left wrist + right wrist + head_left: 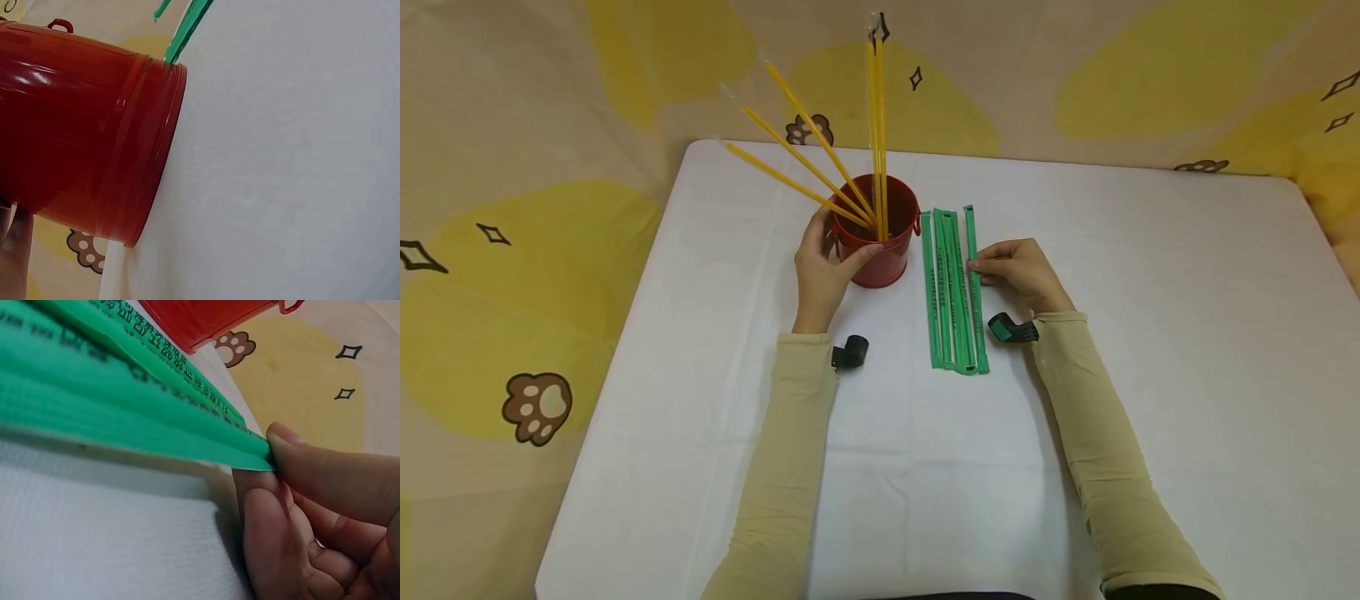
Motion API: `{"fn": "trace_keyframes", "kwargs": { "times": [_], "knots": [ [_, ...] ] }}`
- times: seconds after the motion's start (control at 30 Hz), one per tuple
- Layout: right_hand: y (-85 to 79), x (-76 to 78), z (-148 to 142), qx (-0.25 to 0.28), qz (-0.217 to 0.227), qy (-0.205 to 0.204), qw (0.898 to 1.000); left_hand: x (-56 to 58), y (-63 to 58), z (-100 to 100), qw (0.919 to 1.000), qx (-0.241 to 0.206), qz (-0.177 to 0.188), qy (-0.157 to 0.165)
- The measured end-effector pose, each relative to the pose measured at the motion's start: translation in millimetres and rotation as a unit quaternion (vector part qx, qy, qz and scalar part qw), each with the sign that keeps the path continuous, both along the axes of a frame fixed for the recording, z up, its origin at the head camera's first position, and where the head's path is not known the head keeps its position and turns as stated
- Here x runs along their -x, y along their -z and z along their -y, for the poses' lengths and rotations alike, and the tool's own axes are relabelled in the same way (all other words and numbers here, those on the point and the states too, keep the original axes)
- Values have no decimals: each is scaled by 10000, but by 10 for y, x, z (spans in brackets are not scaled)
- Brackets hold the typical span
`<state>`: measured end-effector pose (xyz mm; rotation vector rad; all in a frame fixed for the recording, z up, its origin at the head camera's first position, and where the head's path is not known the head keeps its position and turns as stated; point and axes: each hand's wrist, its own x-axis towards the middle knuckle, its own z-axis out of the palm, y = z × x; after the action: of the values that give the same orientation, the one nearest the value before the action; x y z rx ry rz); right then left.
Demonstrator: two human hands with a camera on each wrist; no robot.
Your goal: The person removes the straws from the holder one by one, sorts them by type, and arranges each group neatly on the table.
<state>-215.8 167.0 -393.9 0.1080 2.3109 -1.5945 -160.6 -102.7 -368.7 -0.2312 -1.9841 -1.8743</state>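
Observation:
A small red metal bucket (880, 268) stands on the white table, holding several thin yellow straws (796, 183) in clear wrappers. Three lean left and two stand nearly upright. My left hand (823, 279) grips the bucket, thumb over the near rim and fingers round its left side. To the bucket's right lie several narrow green packets (951, 292) with dark print, side by side. My right hand (1022, 271) pinches the rightmost green packet (206, 434) between thumb and fingers along its right edge. In the right wrist view its lower edge shows above the cloth.
A white cloth covers the table (910, 500). Behind it hangs a yellow patterned backdrop (1000, 75), close to the straws' upper ends. Dark wrist cameras (851, 352) sit on the inner sides of both sleeves.

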Motion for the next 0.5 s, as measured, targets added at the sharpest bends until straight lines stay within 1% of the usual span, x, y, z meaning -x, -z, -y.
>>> {"fn": "trace_keyframes", "kwargs": {
  "times": [0.3,0.5],
  "knots": [
    [-4,1,10,6,94,51,9999,-6,-8,4,10000,26,91,-12],
    [0,-6,-3,-97,25,39,9999,-3,-4,-2,10000,18,84,0]
  ]
}}
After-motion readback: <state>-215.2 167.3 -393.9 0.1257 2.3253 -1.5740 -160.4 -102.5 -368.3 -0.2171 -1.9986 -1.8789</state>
